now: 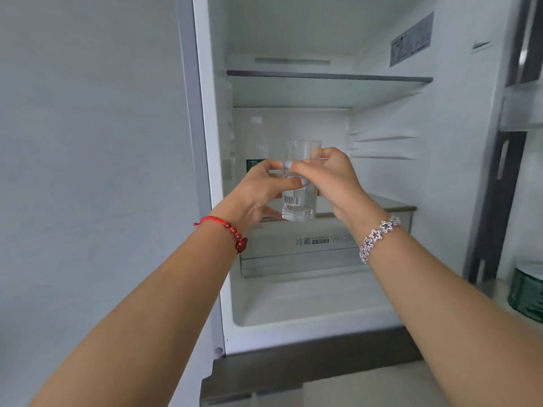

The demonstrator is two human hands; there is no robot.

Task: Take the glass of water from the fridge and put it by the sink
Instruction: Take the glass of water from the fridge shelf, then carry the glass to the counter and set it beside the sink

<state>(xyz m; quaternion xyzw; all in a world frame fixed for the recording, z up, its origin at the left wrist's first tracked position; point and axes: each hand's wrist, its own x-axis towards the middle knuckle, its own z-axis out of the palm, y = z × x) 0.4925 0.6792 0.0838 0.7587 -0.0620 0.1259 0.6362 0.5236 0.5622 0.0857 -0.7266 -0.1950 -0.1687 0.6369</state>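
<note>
A clear glass of water (299, 205) with a barcode sticker is held upright in front of the open fridge (293, 304), just over the front edge of the lower shelf. My left hand (258, 192) wraps it from the left, fingers around its middle. From the right, my right hand (332, 177) grips the same glass, thumb and fingers across its upper half. The rim and the base stay visible; the middle is hidden by my fingers. No sink is in view.
A clear plastic bottle with a green label (256, 154) stands at the back left of the same shelf. A glass shelf (323, 76) spans above. Below sits a drawer with printed text (311, 245). The fridge door (526, 186) hangs open at right, holding green-tinted containers (527, 292).
</note>
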